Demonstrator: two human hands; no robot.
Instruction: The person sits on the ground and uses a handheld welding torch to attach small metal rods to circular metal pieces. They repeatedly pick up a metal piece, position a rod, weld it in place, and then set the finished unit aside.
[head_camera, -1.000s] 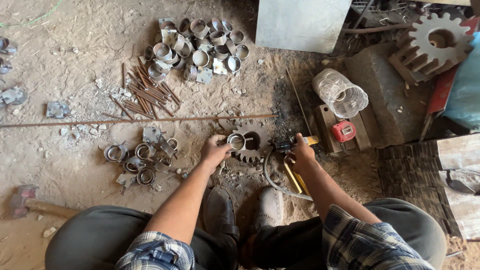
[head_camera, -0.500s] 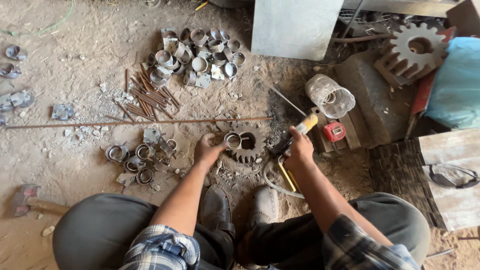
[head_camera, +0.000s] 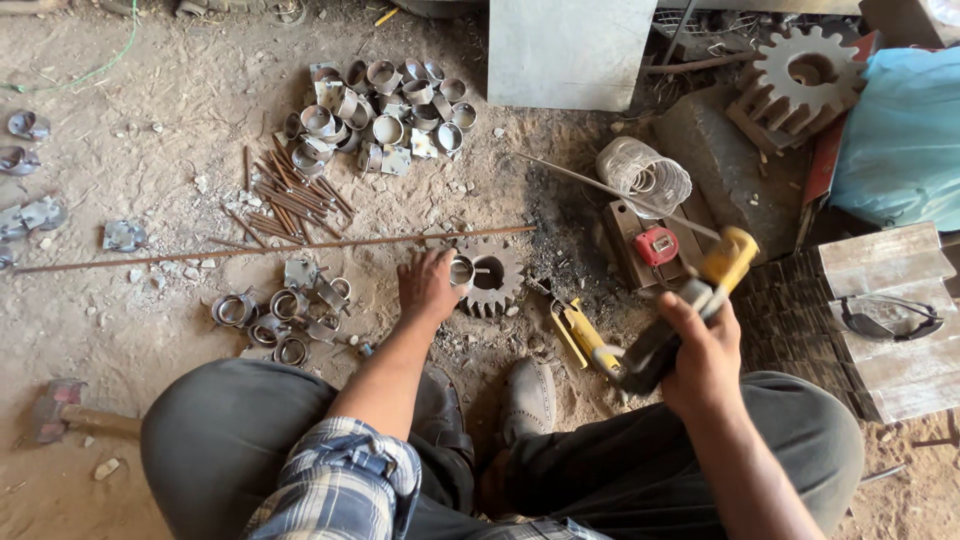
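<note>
My left hand (head_camera: 428, 287) rests on the dirt floor and holds a short metal ring (head_camera: 462, 270) against a rusty gear wheel (head_camera: 492, 280). My right hand (head_camera: 700, 352) is raised above my right knee and grips a yellow and black welding electrode holder (head_camera: 712, 282) with a thin rod (head_camera: 600, 188) that points up and to the left. A yellow clamp (head_camera: 580, 335) lies on the ground between my two hands.
A heap of metal rings (head_camera: 385, 115) and short rusty rods (head_camera: 290, 198) lies ahead. A long rusty bar (head_camera: 270, 250) crosses the floor. More rings (head_camera: 275, 325) sit at the left, a hammer (head_camera: 70, 415) at the lower left. A big gear (head_camera: 805, 75), wire coil (head_camera: 645, 175) and red tape measure (head_camera: 656, 245) lie at the right.
My right hand has lifted away from the gear wheel and moved right and towards me with the electrode holder. My left hand stays on the ring.
</note>
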